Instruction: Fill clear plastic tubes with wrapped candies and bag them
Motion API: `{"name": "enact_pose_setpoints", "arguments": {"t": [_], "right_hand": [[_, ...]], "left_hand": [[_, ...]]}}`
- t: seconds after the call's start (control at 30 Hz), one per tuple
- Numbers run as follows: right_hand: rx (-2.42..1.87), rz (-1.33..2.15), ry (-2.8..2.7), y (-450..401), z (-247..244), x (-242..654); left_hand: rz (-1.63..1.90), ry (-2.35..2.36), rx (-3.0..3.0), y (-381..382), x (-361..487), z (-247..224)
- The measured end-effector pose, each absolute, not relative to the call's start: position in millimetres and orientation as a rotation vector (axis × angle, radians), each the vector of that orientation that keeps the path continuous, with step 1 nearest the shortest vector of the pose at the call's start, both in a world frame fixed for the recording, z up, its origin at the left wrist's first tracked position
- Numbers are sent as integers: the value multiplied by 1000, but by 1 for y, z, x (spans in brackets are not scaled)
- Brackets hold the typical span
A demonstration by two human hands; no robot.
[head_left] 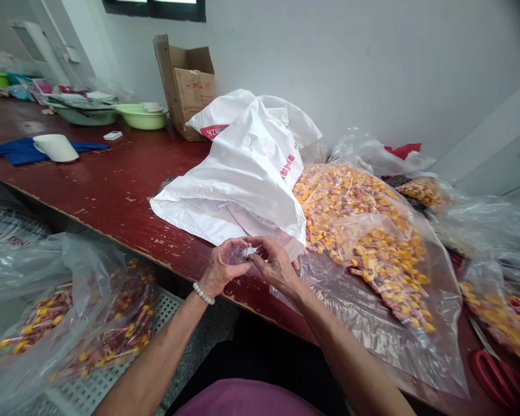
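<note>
In the middle of the frame, the left hand point(219, 270) curls around a small clear plastic piece point(232, 253) and the right hand point(275, 264) pinches its edge (its exact shape is hard to make out). Just above them on the tabletop point(121, 179) lies a white sack point(255, 150); right of centre, a clear bag point(444, 323) holds yellow-ended pieces point(377, 254); red-handled scissors point(494, 375) sit lower right.

your clear plastic point(234, 253) glinting at centre, red print marking the white sack point(251, 153) at upper centre, yellow caps point(377, 248) brightening the right, dark-red table point(125, 185) colouring the left
</note>
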State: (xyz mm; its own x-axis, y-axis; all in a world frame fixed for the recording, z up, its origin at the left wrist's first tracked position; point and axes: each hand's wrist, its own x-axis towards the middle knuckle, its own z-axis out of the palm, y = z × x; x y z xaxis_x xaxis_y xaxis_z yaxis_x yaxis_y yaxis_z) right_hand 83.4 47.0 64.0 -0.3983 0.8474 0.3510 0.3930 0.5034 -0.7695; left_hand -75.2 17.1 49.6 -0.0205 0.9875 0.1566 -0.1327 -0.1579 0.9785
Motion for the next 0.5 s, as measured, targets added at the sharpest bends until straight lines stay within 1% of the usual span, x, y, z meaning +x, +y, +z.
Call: {"name": "enact_pose_setpoints", "arguments": {"t": [0.17, 0.23, 0.5], "right_hand": [[-985, 1048, -1765, 39, 54, 86], [-1003, 1070, -1716, 36, 52, 89], [-1026, 558, -1909, 17, 54, 97]], "left_hand": [[1382, 914, 1179, 13, -63, 48], [1357, 926, 1196, 14, -60, 47], [1320, 978, 1334, 15, -36, 49]]}}
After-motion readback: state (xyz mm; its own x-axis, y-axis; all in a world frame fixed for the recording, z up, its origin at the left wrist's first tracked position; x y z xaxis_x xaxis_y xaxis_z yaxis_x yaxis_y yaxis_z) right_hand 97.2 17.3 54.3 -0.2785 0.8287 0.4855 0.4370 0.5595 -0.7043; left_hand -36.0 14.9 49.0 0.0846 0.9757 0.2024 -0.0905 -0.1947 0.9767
